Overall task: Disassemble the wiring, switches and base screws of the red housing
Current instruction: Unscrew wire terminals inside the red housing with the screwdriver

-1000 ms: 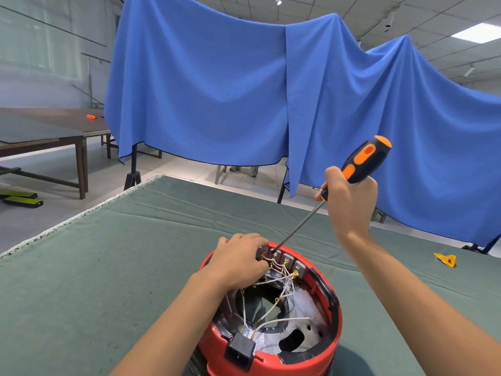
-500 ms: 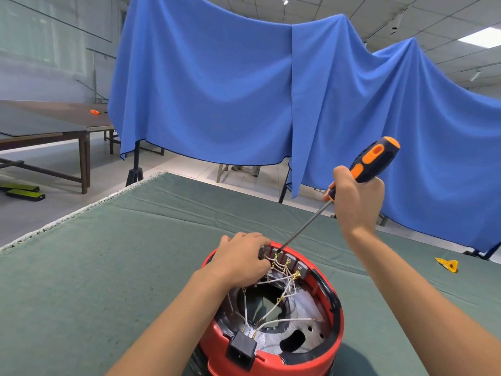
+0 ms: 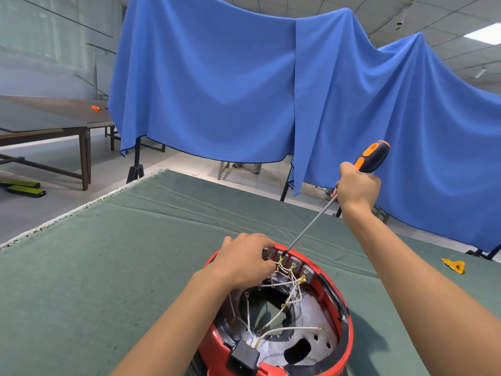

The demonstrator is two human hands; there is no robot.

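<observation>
At the table's (image 3: 135, 253) near edge, a left hand (image 3: 244, 260) steadies the red housing (image 3: 344, 316) at 11 o'clock while right-hand (image 3: 356, 187) fingers grip a screwdriver (image 3: 311, 225), tip at the switch terminals (image 3: 291, 264), apparently freeing wiring (image 3: 284, 331); careful prying likely follows.

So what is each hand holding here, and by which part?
Right hand grips the screwdriver by its handle. Left hand rests on the red housing's far rim, fingers curled over it.
</observation>
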